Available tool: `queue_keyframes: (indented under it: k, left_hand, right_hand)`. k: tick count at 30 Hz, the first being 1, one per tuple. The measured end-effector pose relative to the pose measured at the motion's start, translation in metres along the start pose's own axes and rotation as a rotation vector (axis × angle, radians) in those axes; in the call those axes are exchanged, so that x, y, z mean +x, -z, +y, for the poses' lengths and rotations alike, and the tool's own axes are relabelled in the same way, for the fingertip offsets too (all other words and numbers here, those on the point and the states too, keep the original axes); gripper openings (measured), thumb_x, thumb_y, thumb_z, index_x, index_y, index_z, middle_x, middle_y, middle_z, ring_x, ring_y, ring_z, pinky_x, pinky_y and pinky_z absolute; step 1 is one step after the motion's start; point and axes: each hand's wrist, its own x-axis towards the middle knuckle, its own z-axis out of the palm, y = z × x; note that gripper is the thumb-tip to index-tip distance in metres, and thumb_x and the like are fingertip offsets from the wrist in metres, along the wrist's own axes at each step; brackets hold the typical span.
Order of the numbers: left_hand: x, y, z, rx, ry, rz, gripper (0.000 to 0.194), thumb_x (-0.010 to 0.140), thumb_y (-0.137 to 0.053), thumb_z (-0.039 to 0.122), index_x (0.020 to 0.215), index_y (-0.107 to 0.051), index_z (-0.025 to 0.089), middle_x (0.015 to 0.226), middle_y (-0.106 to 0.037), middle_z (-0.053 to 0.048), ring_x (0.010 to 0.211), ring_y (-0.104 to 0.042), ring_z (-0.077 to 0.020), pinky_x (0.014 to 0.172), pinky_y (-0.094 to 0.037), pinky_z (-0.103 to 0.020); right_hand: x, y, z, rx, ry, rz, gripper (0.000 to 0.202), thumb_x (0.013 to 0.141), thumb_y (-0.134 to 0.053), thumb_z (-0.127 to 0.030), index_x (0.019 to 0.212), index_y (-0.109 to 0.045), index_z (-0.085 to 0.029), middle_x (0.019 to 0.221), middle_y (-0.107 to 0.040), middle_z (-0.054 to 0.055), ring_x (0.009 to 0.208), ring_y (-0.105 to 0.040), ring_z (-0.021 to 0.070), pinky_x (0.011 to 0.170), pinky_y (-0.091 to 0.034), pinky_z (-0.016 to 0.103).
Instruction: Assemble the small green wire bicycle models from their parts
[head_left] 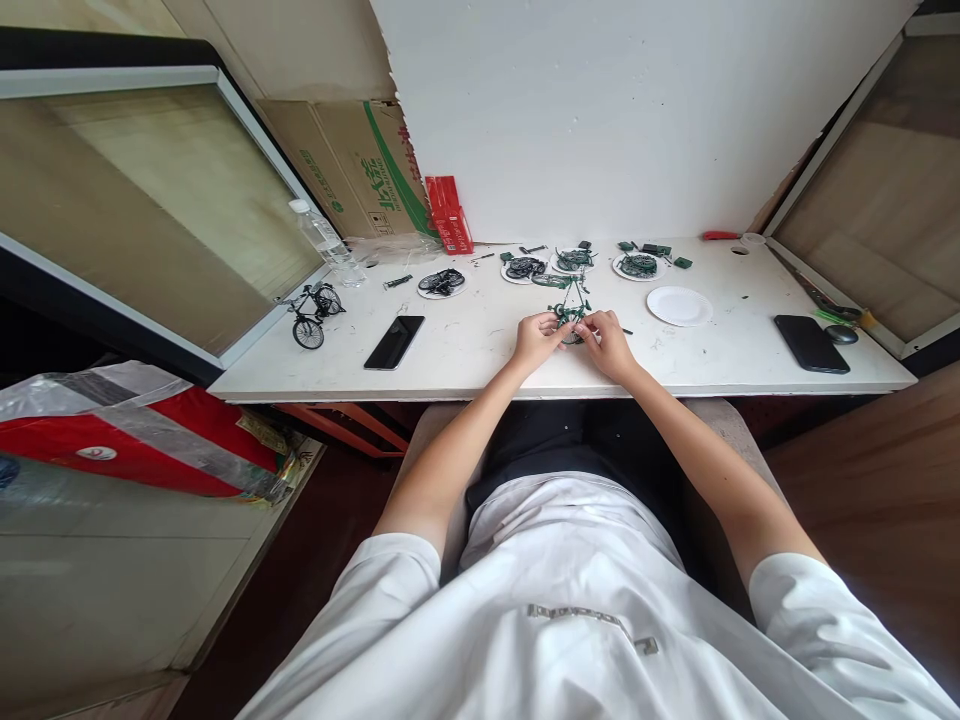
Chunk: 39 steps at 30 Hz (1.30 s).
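Plates [679,306], five in all, four holding parts [639,266], and two phones [394,342] lie on the tabletop [480,345]. One black model bicycle [308,317] stands near its left edge. One green model bicycle [575,292] is by the middle of the near edge, its lower end pinched between nearly closed fingers [587,328] of left hand [538,338] and right hand [609,342]. Its long axis points toward the back edge; which end is front, I cannot tell.
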Motion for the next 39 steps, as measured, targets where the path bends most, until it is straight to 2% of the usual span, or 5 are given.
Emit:
queue_keyframes:
  k: [4,18,28,34,39]
  left_hand:
    - [0.001,0.001,-0.003,-0.005,0.017,0.027,0.068,0.069,-0.097,0.07,0.067,-0.05,0.02,0.064,-0.051,0.003,0.054,-0.057,-0.0102,0.047,-0.061,-0.024]
    - [0.004,0.002,-0.012,0.01,0.037,0.055,0.067,0.07,-0.095,0.072,0.072,-0.054,0.019,0.07,-0.055,0.001,0.056,-0.061,-0.011,0.047,-0.061,-0.025]
    - [0.002,0.0,-0.003,-0.021,0.025,0.021,0.069,0.068,-0.095,0.074,0.068,-0.053,0.02,0.064,-0.052,0.002,0.057,-0.057,-0.0111,0.05,-0.061,-0.026]
    - [0.001,0.001,-0.002,0.002,0.011,0.022,0.068,0.07,-0.095,0.073,0.067,-0.052,0.02,0.063,-0.052,0.002,0.055,-0.057,-0.0108,0.049,-0.059,-0.026]
    - [0.001,0.001,-0.004,0.003,0.027,0.044,0.067,0.07,-0.095,0.072,0.07,-0.052,0.02,0.067,-0.056,0.001,0.056,-0.059,-0.0113,0.047,-0.058,-0.025]
  right_hand:
    - [0.0,-0.001,0.005,0.015,-0.014,-0.031,0.039,0.113,-0.049,-0.063,0.1,-0.063,-0.029,0.098,-0.07,0.011,0.101,-0.059,0.0334,0.088,-0.053,0.051]
    - [0.0,0.003,-0.012,-0.038,0.024,-0.036,0.025,0.111,-0.057,-0.051,0.102,-0.063,-0.028,0.099,-0.073,0.011,0.101,-0.059,0.0334,0.088,-0.051,0.051]
    - [0.0,0.004,-0.022,-0.115,0.042,-0.046,0.016,0.11,-0.055,-0.039,0.098,-0.058,-0.028,0.089,-0.069,0.01,0.092,-0.057,0.0327,0.087,-0.05,0.052]
    - [-0.001,0.004,-0.02,-0.084,0.033,-0.037,0.016,0.11,-0.057,-0.041,0.1,-0.058,-0.029,0.094,-0.073,0.01,0.099,-0.06,0.0345,0.087,-0.051,0.052]
    - [-0.001,0.003,-0.017,-0.08,0.038,-0.015,0.017,0.11,-0.058,-0.042,0.099,-0.059,-0.029,0.094,-0.074,0.01,0.097,-0.06,0.0344,0.085,-0.051,0.052]
